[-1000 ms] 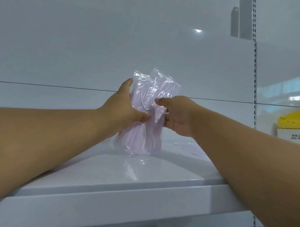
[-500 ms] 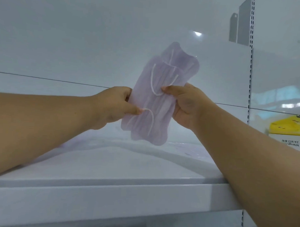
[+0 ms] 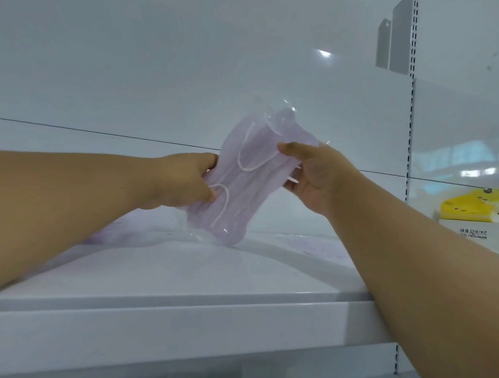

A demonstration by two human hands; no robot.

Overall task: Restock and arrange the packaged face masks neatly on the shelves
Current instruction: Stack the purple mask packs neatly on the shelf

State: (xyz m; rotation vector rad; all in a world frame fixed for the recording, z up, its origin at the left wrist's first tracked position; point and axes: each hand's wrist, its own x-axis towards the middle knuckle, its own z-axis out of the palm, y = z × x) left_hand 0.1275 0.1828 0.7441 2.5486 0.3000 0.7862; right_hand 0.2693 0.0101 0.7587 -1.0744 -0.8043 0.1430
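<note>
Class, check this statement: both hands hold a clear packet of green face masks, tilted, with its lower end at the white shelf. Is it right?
Not quite: the colour is wrong. The head view shows the face masks are pale purple, not green. The rest stands: the left hand and right hand both hold the clear packet, tilted, with its lower end at the white shelf.

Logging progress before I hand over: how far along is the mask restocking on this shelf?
Early. No pack stands placed on the white shelf. In hand: the left hand and right hand grip one lilac mask pack, tilted, its bottom edge at the shelf. Left: setting it down and arranging it.
</note>
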